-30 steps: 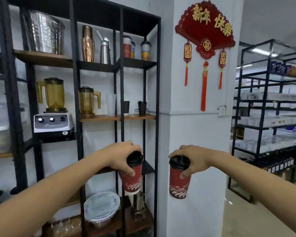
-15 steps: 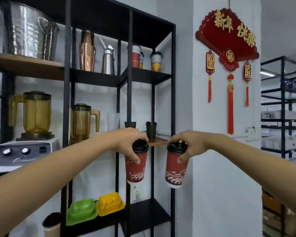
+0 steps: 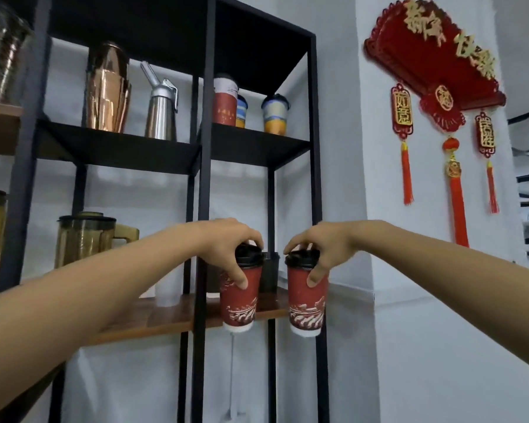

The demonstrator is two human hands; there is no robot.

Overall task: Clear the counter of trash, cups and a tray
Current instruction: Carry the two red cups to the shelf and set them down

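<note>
My left hand (image 3: 226, 242) grips a red paper cup (image 3: 240, 300) with a black lid from above, fingers over the lid and thumb down its side. My right hand (image 3: 321, 248) holds a second red cup (image 3: 307, 303) of the same kind in the same way. Both cups hang upright side by side in the air, close in front of the wooden shelf (image 3: 165, 319) of a black metal rack (image 3: 202, 178), at that shelf's right end. The cup bottoms sit a little below the shelf's front edge.
A black cup (image 3: 271, 271) stands on the wooden shelf behind the red cups, with a translucent cup (image 3: 167, 291) and a blender jug (image 3: 86, 239) to the left. The shelf above carries several cups, a copper shaker (image 3: 107, 90) and a steel dispenser (image 3: 161, 105). A red fan ornament (image 3: 434, 62) hangs on the white pillar.
Both hands have risen with the cups and come closer together, nearer to the wooden shelf. The view has moved closer to the rack and tilted up.
</note>
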